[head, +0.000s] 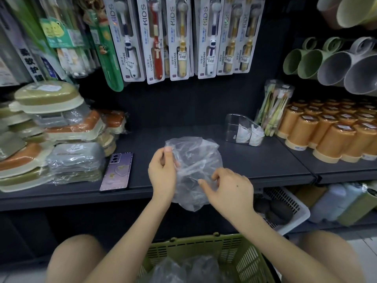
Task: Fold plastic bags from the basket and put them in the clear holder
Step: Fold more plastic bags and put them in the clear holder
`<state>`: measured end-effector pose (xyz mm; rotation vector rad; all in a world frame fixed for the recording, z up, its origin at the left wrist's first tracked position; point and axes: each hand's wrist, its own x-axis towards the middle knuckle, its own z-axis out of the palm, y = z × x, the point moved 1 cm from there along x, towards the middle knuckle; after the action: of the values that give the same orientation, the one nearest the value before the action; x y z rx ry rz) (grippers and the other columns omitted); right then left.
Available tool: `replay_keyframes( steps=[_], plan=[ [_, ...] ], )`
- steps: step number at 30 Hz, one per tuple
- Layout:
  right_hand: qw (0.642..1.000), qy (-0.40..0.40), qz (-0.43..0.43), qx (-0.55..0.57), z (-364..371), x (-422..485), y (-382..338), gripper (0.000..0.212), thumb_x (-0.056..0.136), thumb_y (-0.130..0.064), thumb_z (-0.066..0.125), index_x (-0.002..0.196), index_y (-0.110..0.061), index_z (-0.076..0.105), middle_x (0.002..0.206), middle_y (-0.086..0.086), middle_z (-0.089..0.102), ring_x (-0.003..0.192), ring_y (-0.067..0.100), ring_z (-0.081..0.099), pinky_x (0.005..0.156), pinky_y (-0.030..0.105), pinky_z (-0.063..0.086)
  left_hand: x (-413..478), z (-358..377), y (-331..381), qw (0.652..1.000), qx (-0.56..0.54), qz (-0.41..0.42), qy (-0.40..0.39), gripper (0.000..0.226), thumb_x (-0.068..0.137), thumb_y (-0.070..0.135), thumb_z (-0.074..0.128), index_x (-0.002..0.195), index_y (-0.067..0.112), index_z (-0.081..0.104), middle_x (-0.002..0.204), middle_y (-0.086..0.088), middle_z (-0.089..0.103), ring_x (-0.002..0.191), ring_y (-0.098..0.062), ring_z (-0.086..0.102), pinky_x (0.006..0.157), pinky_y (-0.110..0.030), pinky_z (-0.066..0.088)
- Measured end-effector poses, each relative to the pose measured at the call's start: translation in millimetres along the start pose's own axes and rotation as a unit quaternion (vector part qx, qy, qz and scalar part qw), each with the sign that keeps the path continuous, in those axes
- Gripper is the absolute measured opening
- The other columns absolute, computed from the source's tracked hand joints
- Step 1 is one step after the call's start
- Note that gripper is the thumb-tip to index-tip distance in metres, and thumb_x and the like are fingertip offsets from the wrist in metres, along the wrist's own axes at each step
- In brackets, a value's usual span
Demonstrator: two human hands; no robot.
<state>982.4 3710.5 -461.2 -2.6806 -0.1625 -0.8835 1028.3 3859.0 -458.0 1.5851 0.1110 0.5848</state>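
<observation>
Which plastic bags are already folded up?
The two white folded bags in the holder on the shelf. The bag held by the left hand and right hand is loose, and the heap in the basket is crumpled.

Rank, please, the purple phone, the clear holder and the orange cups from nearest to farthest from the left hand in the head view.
1. The purple phone, on the shelf just left of the left hand, which pinches the plastic bag.
2. The clear holder, back right on the shelf.
3. The orange cups, far right.
</observation>
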Motion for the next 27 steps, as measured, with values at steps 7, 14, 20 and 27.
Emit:
replay_keyframes(
  steps=[7,14,20,27],
  plan=[
    [0.959,-0.117,0.142,0.215,-11.1,16.2,13.0,0.022,0.084,-0.037,0.07,0.07,-0.022,0.062,0.067,-0.009,0.062,0.068,0.008,0.059,0.063,0.027,0.044,16.9,-20.6,-6.8,0.99,-0.054,-0.092,0.096,0.03,0.101,0.026,0.047,0.075,0.014,0.056,0.067,0.005,0.052,0.056,0.001,0.047,0.061,-0.019,0.041],
    [0.935,-0.131,0.088,0.318,-46.4,39.1,29.9,0.011,0.082,-0.025,0.074,0.073,-0.029,0.072,0.073,-0.016,0.07,0.068,0.005,0.064,0.071,0.032,0.054,29.5,-67.9,4.1,0.989,0.128,-0.033,0.063,0.03,0.091,0.04,0.06,0.099,0.011,0.059,0.094,0.003,0.057,0.096,-0.018,0.055,0.085,-0.029,0.039],
    [0.926,-0.197,0.028,0.321,-67.0,53.4,26.8,0.004,0.08,-0.026,0.075,0.076,-0.027,0.075,0.078,-0.014,0.072,0.078,0.003,0.066,0.074,0.022,0.051,44.1,-37.4,38.7,0.9,0.272,0.203,-0.273,0.071,0.073,0.069,0.046,0.13,0.027,0.057,0.133,0.018,0.045,0.123,-0.003,0.039,0.104,-0.025,0.027],
    [0.917,-0.187,0.036,0.351,-80.6,55.6,39.8,0.004,0.08,-0.019,0.076,0.077,-0.022,0.076,0.078,-0.01,0.073,0.075,0.002,0.065,0.07,0.014,0.048,37.5,-14.6,24.6,0.948,0.091,0.086,-0.293,0.009,0.081,0.035,0.073,0.08,0.027,0.068,0.1,0.013,0.069,0.098,0.0,0.062,0.086,-0.018,0.043]
  ],
)
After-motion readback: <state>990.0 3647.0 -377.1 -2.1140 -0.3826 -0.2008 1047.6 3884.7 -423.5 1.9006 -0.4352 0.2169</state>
